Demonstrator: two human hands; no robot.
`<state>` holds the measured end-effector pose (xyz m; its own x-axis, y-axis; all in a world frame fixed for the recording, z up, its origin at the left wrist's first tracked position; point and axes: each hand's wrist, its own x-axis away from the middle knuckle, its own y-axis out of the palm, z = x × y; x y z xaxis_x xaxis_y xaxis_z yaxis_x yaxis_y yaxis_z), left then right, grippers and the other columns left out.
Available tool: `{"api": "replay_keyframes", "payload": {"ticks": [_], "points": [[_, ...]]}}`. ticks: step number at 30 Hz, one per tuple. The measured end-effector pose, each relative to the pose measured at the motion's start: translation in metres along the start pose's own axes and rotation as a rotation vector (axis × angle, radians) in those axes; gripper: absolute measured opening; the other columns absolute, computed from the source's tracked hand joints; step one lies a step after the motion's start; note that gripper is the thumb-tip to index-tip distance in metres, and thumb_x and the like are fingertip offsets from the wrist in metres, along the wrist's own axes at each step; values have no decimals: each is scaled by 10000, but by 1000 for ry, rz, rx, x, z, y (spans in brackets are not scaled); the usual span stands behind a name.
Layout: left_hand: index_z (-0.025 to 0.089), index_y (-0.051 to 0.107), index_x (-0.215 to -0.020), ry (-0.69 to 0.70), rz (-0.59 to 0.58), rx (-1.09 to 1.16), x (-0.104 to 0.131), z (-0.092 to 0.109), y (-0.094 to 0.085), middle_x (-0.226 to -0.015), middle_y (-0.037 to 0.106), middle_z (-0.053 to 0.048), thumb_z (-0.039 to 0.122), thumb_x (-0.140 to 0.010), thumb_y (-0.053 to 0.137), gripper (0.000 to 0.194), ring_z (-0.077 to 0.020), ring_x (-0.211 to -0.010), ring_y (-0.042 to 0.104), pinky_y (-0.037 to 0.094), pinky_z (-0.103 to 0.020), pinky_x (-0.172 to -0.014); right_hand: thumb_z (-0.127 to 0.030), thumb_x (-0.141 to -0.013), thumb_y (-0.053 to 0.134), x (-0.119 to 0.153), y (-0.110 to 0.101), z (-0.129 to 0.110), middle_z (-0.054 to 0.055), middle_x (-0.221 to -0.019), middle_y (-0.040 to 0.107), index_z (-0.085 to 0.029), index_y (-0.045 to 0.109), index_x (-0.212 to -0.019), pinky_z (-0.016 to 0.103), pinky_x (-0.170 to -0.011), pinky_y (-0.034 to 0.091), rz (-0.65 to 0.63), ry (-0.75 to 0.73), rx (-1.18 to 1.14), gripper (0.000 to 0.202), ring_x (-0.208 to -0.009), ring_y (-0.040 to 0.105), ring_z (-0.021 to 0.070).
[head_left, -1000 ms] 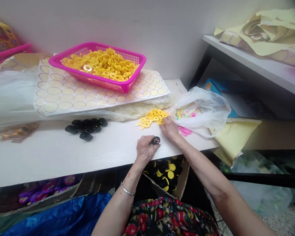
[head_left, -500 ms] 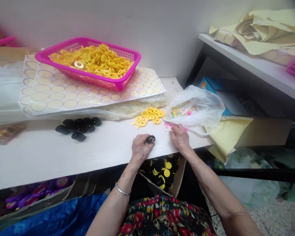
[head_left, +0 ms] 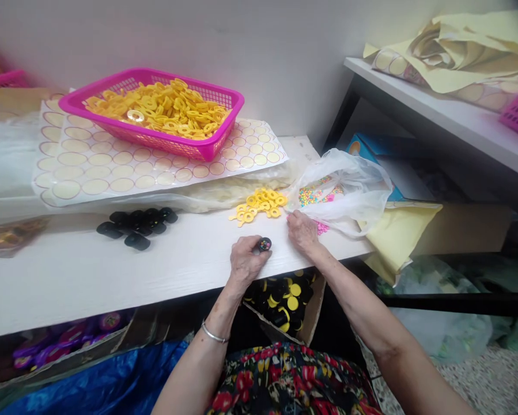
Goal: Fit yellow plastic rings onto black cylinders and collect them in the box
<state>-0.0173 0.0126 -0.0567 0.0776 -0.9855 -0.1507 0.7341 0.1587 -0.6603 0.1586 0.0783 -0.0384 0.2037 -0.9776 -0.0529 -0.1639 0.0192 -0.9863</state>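
Observation:
My left hand (head_left: 246, 259) is closed round a small black container (head_left: 264, 244), whose round open end shows coloured beads inside. My right hand (head_left: 302, 231) rests at the white tabletop with its fingers pinched together beside small pink beads (head_left: 322, 227); a speck of pink shows at the fingertips, too small to make out. Just behind my hands lies a little heap of yellow rings (head_left: 263, 203). Multicoloured beads (head_left: 313, 196) fill part of a clear plastic bag (head_left: 358, 187). Several black containers (head_left: 135, 222) lie grouped to the left.
A pink basket (head_left: 207, 151) of yellow rings stands on sheets of round stickers (head_left: 133, 173) at the back. Below the table edge, a cardboard box (head_left: 318, 305) holds black and yellow pieces. At the right is a white shelf (head_left: 418, 92) bearing yellow paper.
My right hand has moved left, off the pink beads and towards the black container. My left hand stays in place, still holding the container.

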Motion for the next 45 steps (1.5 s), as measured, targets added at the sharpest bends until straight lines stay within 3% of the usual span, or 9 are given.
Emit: {"api": "replay_keyframes", "payload": {"ticks": [8,14,17,20,24,27,30,39,45], "points": [[239,674,-849,16,2,5,0,0,0,-852,681,-7,288,-617,675,237,-186,-819,580,451,-321,-780,-114,-769,443,28,-14,2,74,-776,636,-171,610,-781,268,-587,319,-203,104,-198,177,-751,570,194],[244,673,-846,-8,-7,-8,0,2,0,-844,681,-4,284,-609,683,240,-190,-816,578,448,-327,-777,-156,-784,450,39,-7,13,60,-815,645,-172,631,-731,265,-667,381,-53,152,-352,189,-774,568,175],[246,672,-850,-7,-7,4,1,1,1,-852,680,-4,270,-596,696,257,-192,-827,579,447,-330,-783,-162,-774,454,41,-2,20,31,-725,620,-173,621,-697,261,-690,398,-2,117,-498,184,-728,559,160],[245,671,-850,4,-1,4,1,-1,2,-852,679,-6,267,-598,697,254,-189,-821,578,447,-327,-774,-179,-774,481,45,0,20,35,-727,579,-175,609,-679,261,-677,394,21,60,-473,160,-716,537,159],[236,671,-847,8,16,-5,1,-1,3,-839,681,-8,269,-597,703,254,-188,-810,576,446,-321,-755,-143,-794,454,49,-6,7,40,-747,541,-180,588,-683,265,-656,376,55,37,-401,178,-720,517,161],[240,671,-838,13,-2,-15,1,0,2,-839,682,-4,275,-596,707,248,-185,-813,578,443,-314,-751,-152,-799,485,46,-17,-11,23,-738,530,-185,581,-716,261,-678,391,130,-66,-603,131,-728,518,150],[245,672,-809,31,-11,-28,2,2,2,-795,679,3,301,-632,681,187,-175,-791,576,438,-302,-738,-150,-787,527,38,-27,-29,10,-709,519,-189,590,-689,260,-695,400,112,-194,-756,123,-739,515,146],[238,666,-787,36,-30,-32,2,1,2,-772,677,11,256,-632,640,158,-175,-801,569,421,-289,-739,-159,-814,513,28,-31,-51,36,-780,554,-188,647,-703,277,-695,356,-82,-280,-334,176,-799,459,170],[238,660,-753,29,-41,-25,1,4,0,-761,680,8,242,-632,626,126,-184,-806,564,408,-293,-733,-161,-826,490,28,-33,-55,51,-800,549,-171,644,-723,280,-705,357,-104,-282,-274,186,-815,467,174]]}}
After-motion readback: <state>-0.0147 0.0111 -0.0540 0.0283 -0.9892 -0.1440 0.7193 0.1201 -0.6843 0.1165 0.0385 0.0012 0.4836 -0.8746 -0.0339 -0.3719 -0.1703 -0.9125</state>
